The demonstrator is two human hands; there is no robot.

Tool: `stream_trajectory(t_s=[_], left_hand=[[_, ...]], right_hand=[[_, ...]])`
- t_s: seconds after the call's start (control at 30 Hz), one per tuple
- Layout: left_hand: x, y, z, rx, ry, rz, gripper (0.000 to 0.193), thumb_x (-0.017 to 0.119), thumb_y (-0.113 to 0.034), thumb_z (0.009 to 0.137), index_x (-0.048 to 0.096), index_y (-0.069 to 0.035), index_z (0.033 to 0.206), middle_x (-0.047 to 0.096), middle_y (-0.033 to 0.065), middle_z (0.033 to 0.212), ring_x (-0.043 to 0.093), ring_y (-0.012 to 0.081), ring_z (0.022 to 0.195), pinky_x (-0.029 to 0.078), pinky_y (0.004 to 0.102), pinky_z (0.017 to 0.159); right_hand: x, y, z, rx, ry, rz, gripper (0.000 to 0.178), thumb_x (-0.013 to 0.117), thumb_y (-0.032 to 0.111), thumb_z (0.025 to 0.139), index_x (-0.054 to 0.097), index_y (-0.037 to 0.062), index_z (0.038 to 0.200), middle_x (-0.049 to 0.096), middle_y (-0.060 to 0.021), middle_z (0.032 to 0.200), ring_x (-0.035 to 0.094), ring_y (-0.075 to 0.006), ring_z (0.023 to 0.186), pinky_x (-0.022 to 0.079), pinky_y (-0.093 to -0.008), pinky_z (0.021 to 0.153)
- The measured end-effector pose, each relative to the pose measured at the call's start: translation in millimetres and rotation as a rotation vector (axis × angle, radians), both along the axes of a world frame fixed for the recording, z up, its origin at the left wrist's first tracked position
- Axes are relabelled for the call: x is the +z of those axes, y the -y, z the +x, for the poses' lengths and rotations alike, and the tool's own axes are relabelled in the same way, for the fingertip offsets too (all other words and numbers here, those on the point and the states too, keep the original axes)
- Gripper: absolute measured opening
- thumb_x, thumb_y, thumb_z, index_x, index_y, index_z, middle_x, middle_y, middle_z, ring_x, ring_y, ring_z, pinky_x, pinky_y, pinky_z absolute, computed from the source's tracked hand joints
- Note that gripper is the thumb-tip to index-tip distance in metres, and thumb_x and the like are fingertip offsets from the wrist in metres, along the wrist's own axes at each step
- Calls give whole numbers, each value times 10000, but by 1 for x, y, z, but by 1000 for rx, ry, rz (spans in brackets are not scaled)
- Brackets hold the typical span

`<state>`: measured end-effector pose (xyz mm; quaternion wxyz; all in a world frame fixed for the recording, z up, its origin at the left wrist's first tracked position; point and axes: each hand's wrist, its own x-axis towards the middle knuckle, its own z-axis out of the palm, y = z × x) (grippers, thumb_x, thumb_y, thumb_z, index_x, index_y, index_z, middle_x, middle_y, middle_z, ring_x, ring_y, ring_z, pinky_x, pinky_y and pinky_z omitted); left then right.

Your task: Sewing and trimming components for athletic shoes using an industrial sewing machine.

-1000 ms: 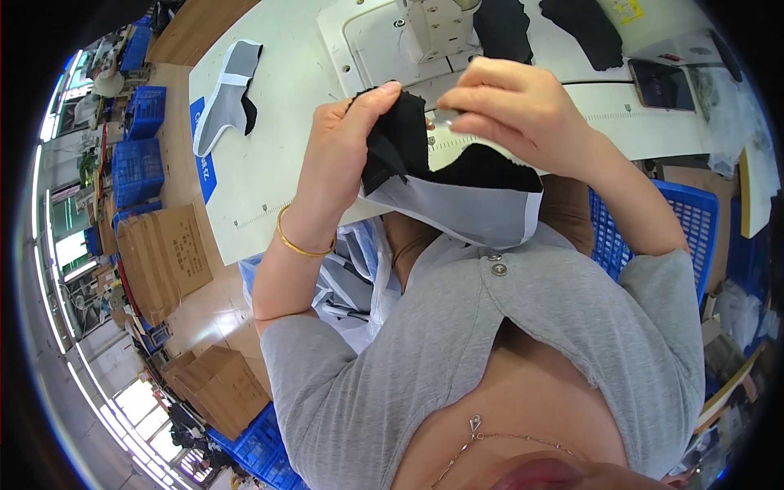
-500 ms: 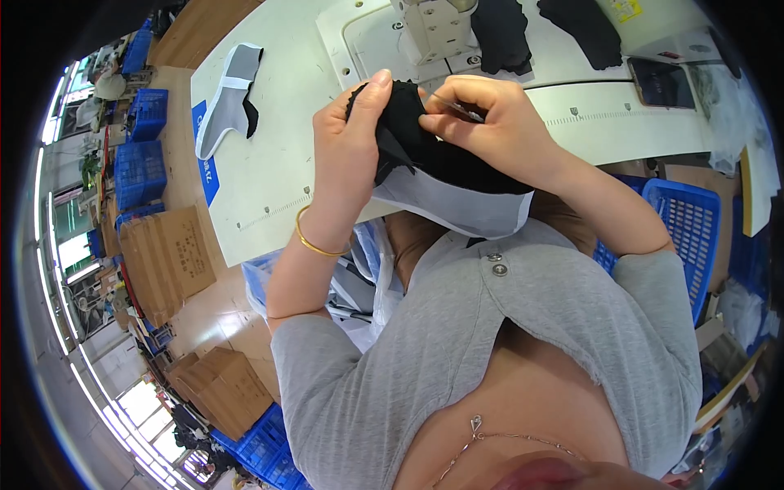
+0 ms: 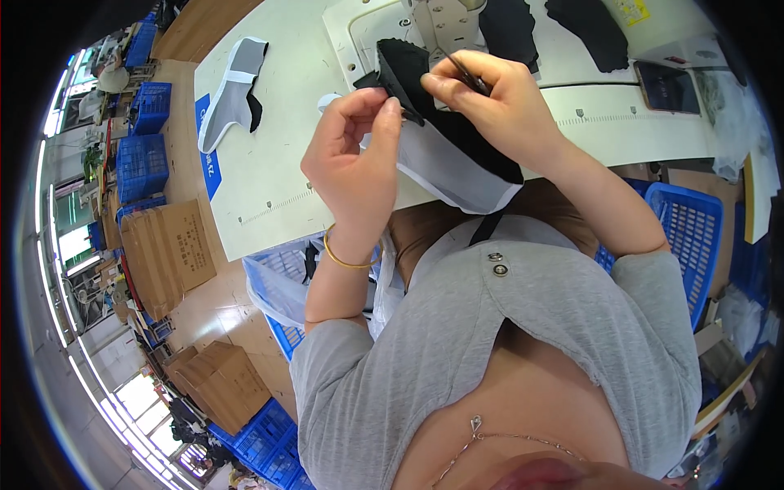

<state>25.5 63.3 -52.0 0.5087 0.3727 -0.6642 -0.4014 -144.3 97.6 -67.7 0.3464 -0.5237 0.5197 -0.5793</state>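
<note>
A black-and-grey fabric piece (image 3: 469,180) with white edging hangs between my hands over the table's near edge. My left hand (image 3: 355,147) is closed, its thumb and forefinger pinching a black edge of the piece. Closed at the right, my right hand (image 3: 498,98) has a slim dark pointed tool (image 3: 472,75) in its fingers; whether it is tweezers or snips I cannot tell. Its thumb and fingertips are close to the black part (image 3: 404,65), and I cannot tell if they grip it too. Just beyond stands the sewing machine (image 3: 445,24).
On the white table (image 3: 269,180) a similar grey-and-white piece (image 3: 237,90) lies at left. Black fabric pieces (image 3: 588,33) and a phone (image 3: 667,87) lie at right. Blue baskets (image 3: 690,237) flank my lap, the left one lined with plastic. Cardboard boxes (image 3: 167,253) stand on the floor.
My left hand has shifted lower and turned, now pinching a different edge. My right hand has moved slightly up and right, its tool tilted upward. The fabric's lower edge has risen a little.
</note>
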Motion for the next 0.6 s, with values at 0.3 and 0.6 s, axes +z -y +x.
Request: stream_trajectory(t_s=[0.3, 0.6], left_hand=[[-2, 19, 8, -107, -62, 95, 134, 648, 17, 896, 630, 67, 1019, 666, 119, 970, 652, 153, 881, 550, 290, 832], [-2, 18, 11, -329, -276, 481, 170, 660, 28, 887, 621, 62, 1049, 671, 117, 956, 653, 166, 844, 556, 288, 798]], right_hand=[[-8, 1, 0, -115, -423, -470, 258, 721, 222, 867, 615, 6, 961, 573, -93, 854, 594, -255, 690, 488, -328, 603], [-14, 20, -1, -105, -589, -595, 246, 727, 228, 847, 629, 14, 916, 563, -96, 807, 595, -261, 683, 485, -340, 599]])
